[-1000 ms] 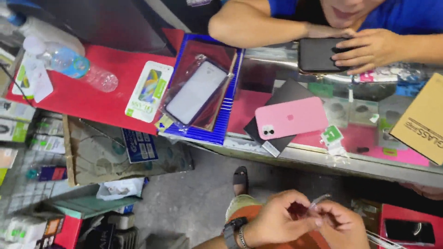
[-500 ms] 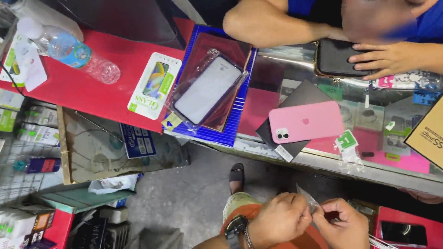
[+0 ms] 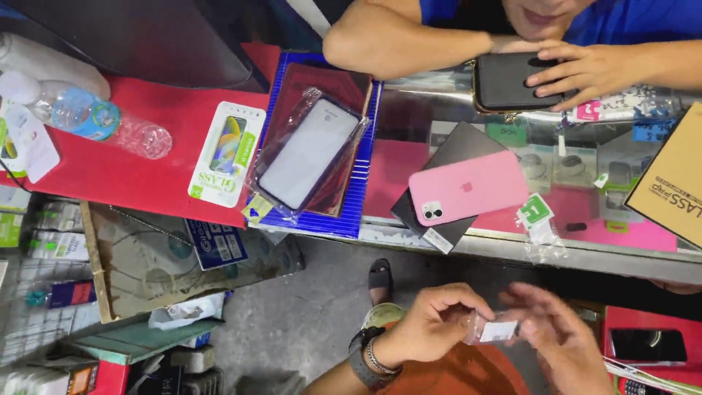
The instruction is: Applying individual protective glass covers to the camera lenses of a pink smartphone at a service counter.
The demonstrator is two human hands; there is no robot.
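Two hands meet low in the view over a small clear plastic packet with a white label [image 3: 491, 329]. The left hand [image 3: 431, 322], a dark watch and a beaded bracelet at its wrist, has thumb and forefinger pinched on the packet's left edge, the other fingers curled in. The right hand [image 3: 559, 336] is blurred; its fingers close loosely on the packet's right side. The packet hangs in the air below the glass counter's [image 3: 409, 117] front edge, above something orange.

On the counter just above lies a pink phone [image 3: 468, 189], back up, on a dark sheet. Beside it sits a small green-and-white wipe sachet [image 3: 535, 212]. Farther left, a clear phone case in a plastic sleeve [image 3: 307, 153] rests on a blue tray [image 3: 362, 197], next to a boxed screen protector [image 3: 227, 153] and a plastic water bottle [image 3: 95, 121] lying on the red surface. Across the counter, another person's hand [image 3: 585, 69] rests on a black phone [image 3: 512, 80].
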